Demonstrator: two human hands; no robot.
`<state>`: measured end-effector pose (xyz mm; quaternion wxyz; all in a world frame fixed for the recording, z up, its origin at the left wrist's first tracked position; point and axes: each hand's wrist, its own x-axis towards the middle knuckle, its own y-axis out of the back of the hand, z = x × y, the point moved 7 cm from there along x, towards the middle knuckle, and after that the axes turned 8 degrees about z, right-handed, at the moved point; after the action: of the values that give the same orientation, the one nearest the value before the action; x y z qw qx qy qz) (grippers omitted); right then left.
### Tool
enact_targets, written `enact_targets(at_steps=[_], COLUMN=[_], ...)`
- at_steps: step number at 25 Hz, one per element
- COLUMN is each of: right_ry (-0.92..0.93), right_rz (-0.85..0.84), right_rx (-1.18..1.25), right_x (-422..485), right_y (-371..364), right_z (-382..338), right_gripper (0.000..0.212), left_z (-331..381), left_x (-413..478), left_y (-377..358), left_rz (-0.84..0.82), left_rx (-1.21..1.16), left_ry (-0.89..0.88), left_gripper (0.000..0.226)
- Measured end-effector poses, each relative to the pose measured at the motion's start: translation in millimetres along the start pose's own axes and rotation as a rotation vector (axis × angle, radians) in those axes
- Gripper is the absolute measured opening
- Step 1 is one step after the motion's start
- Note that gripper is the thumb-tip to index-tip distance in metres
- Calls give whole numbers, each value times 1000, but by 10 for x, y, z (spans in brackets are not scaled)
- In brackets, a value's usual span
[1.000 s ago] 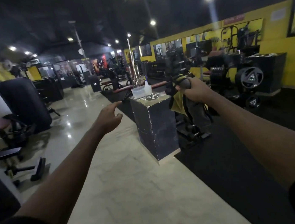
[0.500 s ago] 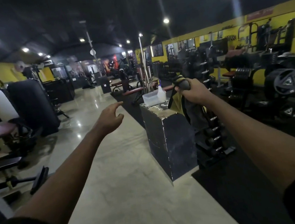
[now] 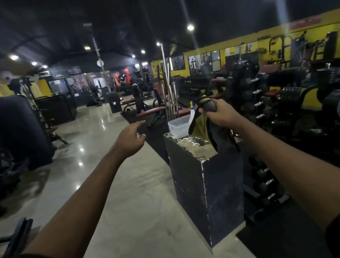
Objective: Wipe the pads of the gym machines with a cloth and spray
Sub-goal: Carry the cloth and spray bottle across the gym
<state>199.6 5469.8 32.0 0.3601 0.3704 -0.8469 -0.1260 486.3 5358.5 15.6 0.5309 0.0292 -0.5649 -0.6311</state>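
Machines line the left wall; left hand (image 3: 130,137) reaches forward, fingers loosely spread, empty. Box (image 3: 205,180) has drawn closer, tub (image 3: 178,125) at its far edge. Right hand (image 3: 219,114) grips cloth (image 3: 201,122), hiding the spray, likely next grab

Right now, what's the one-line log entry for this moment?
right hand: grips cloth | left hand: open, empty | spray bottle, tub: on black box
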Motion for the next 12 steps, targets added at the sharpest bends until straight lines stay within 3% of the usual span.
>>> enact_targets(at_steps=[12], right_ry=[-12], right_rz=[59], right_rx=[-11], right_x=[2574], right_y=[-1371], right_z=[938], right_gripper=[39], left_z=[-1345], left_x=[2514], left_y=[-1475], left_rz=[-28], left_rx=[-44], left_ry=[-25], left_gripper=[55])
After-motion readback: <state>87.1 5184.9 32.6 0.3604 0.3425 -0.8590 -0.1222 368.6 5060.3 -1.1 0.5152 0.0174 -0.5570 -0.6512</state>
